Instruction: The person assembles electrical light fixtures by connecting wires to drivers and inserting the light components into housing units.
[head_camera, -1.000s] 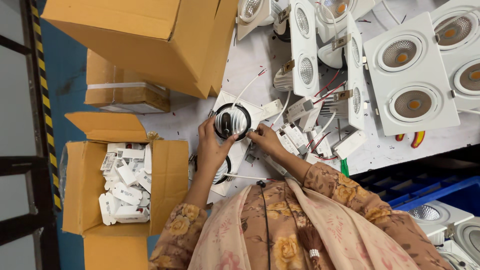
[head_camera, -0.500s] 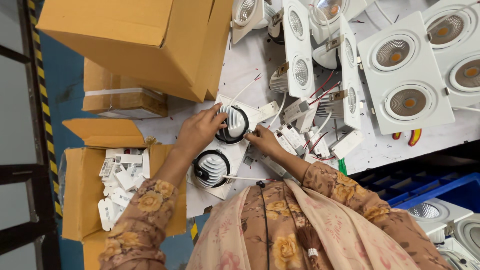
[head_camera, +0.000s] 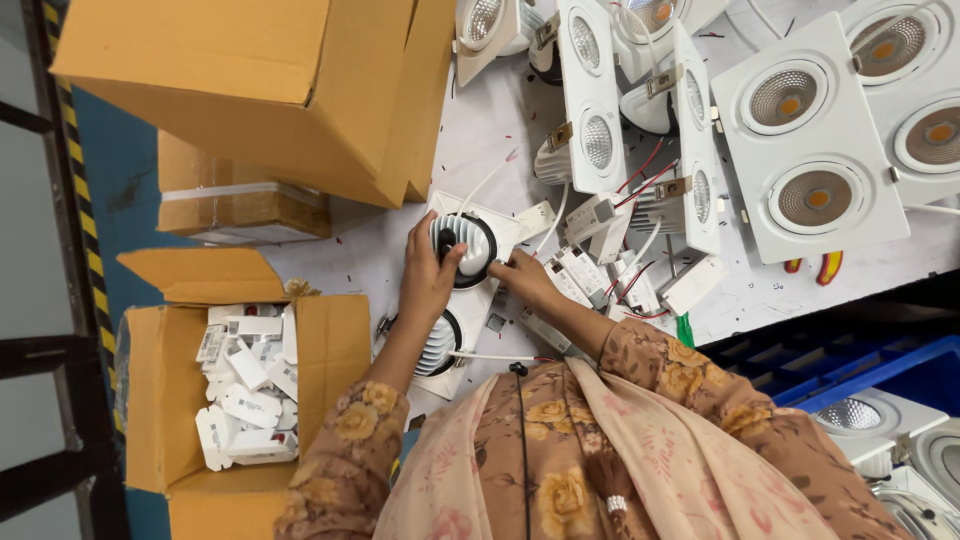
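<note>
Gripping finned lamp housing (head_camera: 463, 250), left hand (head_camera: 428, 282) curled, right hand (head_camera: 522, 280) alongside.

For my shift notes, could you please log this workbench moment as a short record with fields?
Left hand: left hand grips the finned lamp module
Right hand: right hand rests at the module's edge
Fixture: white square frame under the module, second module nearer the person
Surface: white table
Beside: open carton of small white parts
</note>
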